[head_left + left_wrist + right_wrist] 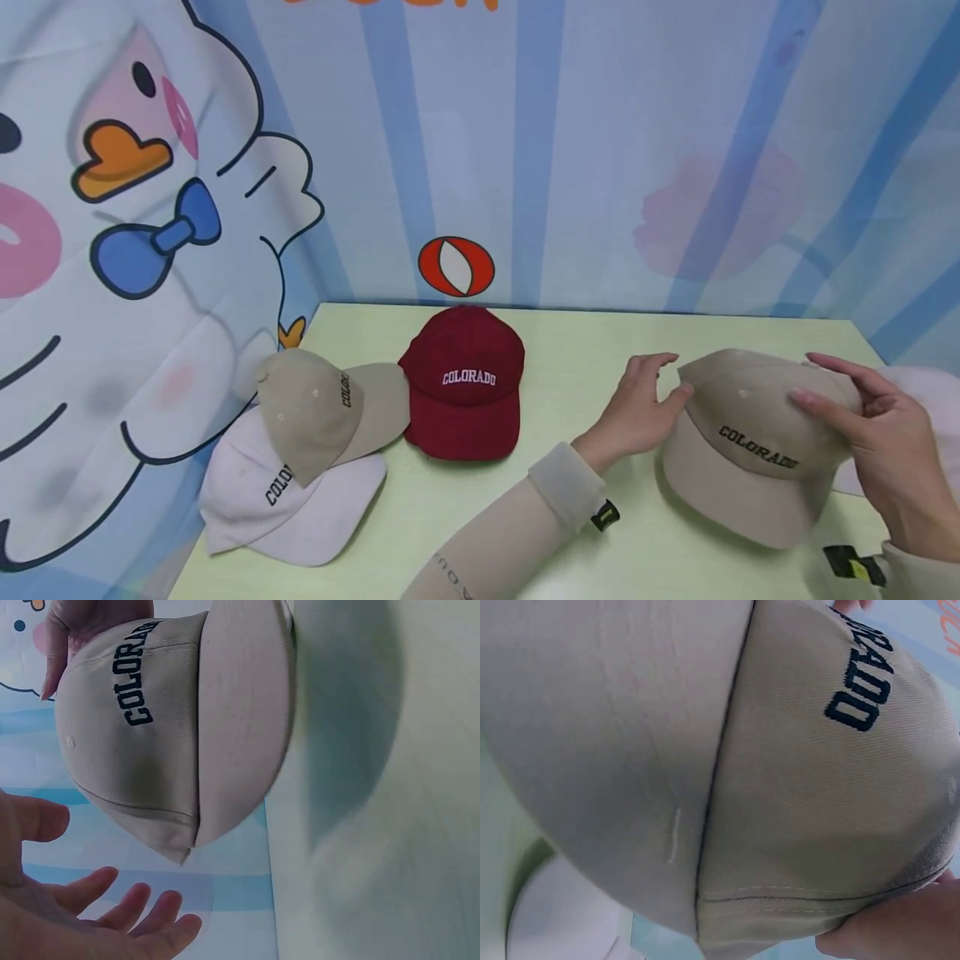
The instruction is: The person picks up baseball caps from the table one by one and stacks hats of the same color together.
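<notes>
A tan baseball cap (750, 408) with dark COLORADO lettering is on the right side of the head view, brim toward the viewer. My right hand (900, 446) grips its right side, thumb on the crown's front. In the left wrist view the cap (142, 727) hangs over the table and casts a shadow there. Beside the cap's left edge is my left hand (637, 404); that hand (97, 900) has spread, loosely bent fingers and stands apart from the fabric in the left wrist view. Partly hidden behind the right hand lies a pale cap (918, 396).
On the left of the pale yellow table (600, 533), another tan cap (307, 408) lies over a whitish cap (330, 521). A dark red COLORADO cap (465, 383) touches the tan brim. Behind the table hangs a printed cartoon backdrop (600, 167).
</notes>
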Demonstrator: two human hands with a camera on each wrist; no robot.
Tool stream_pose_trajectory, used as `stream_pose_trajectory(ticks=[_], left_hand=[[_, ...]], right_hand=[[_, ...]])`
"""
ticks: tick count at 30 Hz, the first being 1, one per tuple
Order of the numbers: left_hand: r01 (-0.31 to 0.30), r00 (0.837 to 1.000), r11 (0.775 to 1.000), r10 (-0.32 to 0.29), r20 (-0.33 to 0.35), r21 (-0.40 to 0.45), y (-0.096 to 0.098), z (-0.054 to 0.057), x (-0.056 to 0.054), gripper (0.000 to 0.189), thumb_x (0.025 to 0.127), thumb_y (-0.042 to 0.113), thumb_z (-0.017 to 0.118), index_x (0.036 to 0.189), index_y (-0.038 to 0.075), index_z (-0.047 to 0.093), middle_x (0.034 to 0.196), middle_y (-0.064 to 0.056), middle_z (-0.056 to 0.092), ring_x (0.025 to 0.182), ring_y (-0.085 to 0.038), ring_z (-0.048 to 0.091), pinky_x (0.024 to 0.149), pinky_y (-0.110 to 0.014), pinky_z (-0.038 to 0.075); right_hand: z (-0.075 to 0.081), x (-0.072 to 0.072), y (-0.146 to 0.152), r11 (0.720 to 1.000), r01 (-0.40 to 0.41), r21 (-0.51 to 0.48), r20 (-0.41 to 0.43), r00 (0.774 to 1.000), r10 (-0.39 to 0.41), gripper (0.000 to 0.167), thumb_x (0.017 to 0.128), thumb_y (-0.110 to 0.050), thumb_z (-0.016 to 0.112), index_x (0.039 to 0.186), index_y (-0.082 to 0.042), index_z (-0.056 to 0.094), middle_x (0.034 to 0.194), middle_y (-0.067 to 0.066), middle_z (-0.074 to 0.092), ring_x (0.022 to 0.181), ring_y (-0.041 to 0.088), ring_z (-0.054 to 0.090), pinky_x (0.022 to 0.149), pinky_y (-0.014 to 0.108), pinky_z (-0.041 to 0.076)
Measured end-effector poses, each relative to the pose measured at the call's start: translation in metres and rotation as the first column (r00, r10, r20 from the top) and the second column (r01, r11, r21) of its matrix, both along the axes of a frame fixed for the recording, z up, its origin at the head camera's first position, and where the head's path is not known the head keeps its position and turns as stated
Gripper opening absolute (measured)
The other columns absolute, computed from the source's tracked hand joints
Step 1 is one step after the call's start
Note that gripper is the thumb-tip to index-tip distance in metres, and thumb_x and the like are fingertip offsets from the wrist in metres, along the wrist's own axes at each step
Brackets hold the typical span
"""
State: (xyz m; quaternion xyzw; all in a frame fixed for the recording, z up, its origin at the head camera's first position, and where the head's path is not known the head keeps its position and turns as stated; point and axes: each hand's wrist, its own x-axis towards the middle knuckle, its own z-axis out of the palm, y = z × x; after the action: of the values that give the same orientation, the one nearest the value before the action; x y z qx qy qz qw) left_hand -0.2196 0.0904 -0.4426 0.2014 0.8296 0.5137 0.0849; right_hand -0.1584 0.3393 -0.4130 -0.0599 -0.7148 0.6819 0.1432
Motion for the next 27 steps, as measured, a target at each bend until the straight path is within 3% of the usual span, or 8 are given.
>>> stream_pose_trajectory(ticks=[5, 10, 17, 20, 23, 27], left_hand=[[-0.002, 0.998, 1.000, 0.001, -0.062, -0.015, -0.001, 0.007, -0.002, 0.050, 0.110, 0.045, 0.044, 0.156, 0.028, 0.042, 0.161, 0.004, 0.036, 0.147, -0.017, 0.042, 0.115, -0.039, 0.043], [0.010, 0.992, 1.000, -0.012, -0.123, -0.018, -0.002, 0.011, -0.006, 0.048, 0.112, 0.045, 0.037, 0.157, 0.030, 0.041, 0.163, 0.005, 0.037, 0.150, -0.015, 0.038, 0.118, -0.038, 0.040], [0.029, 0.985, 0.999, -0.033, -0.168, -0.030, -0.003, 0.014, -0.010, 0.050, 0.113, 0.047, 0.030, 0.156, 0.027, 0.045, 0.158, 0.008, 0.047, 0.149, -0.011, 0.040, 0.120, -0.033, 0.038], [0.020, 0.983, 0.999, -0.028, -0.179, -0.046, -0.004, 0.015, -0.012, 0.049, 0.113, 0.047, 0.029, 0.151, 0.026, 0.052, 0.150, 0.009, 0.055, 0.143, -0.010, 0.046, 0.116, -0.030, 0.041], [-0.003, 0.984, 0.998, -0.007, -0.177, -0.058, -0.005, 0.015, -0.013, 0.045, 0.113, 0.043, 0.031, 0.137, 0.022, 0.062, 0.134, 0.008, 0.063, 0.125, -0.006, 0.054, 0.105, -0.026, 0.047], [-0.038, 0.988, 0.999, 0.032, -0.152, -0.039, -0.008, 0.014, -0.015, 0.036, 0.114, 0.036, 0.034, 0.120, 0.018, 0.064, 0.113, 0.006, 0.063, 0.102, -0.005, 0.053, 0.090, -0.024, 0.048]], right_hand=[[0.002, -0.004, -0.012, 0.997, -0.080, -0.001, 0.039, 0.996, 0.080, 0.063, 0.090, -0.003, 0.079, 0.148, -0.017, 0.058, 0.130, -0.019, 0.059, 0.105, -0.005, 0.059, 0.075, 0.009, 0.050], [0.002, -0.007, -0.024, 0.983, -0.184, -0.007, 0.058, 0.981, 0.184, 0.061, 0.093, -0.003, 0.076, 0.149, -0.018, 0.057, 0.130, -0.020, 0.062, 0.103, -0.004, 0.064, 0.076, 0.013, 0.054], [0.001, -0.014, -0.043, 0.961, -0.275, 0.027, 0.079, 0.959, 0.272, 0.058, 0.096, -0.003, 0.072, 0.149, -0.020, 0.056, 0.127, -0.017, 0.064, 0.099, 0.001, 0.067, 0.076, 0.020, 0.056], [-0.001, -0.017, -0.051, 0.949, -0.313, 0.036, 0.065, 0.948, 0.310, 0.058, 0.096, -0.003, 0.072, 0.150, -0.020, 0.055, 0.129, -0.014, 0.062, 0.100, 0.003, 0.067, 0.077, 0.020, 0.056], [-0.002, -0.020, -0.058, 0.945, -0.321, 0.068, 0.067, 0.946, 0.317, 0.058, 0.096, -0.005, 0.072, 0.149, -0.021, 0.055, 0.126, -0.012, 0.062, 0.099, 0.003, 0.066, 0.077, 0.020, 0.055], [-0.003, -0.023, -0.068, 0.942, -0.320, 0.102, 0.075, 0.947, 0.313, 0.057, 0.096, -0.007, 0.074, 0.148, -0.021, 0.056, 0.125, -0.012, 0.062, 0.097, 0.003, 0.066, 0.078, 0.020, 0.054]])
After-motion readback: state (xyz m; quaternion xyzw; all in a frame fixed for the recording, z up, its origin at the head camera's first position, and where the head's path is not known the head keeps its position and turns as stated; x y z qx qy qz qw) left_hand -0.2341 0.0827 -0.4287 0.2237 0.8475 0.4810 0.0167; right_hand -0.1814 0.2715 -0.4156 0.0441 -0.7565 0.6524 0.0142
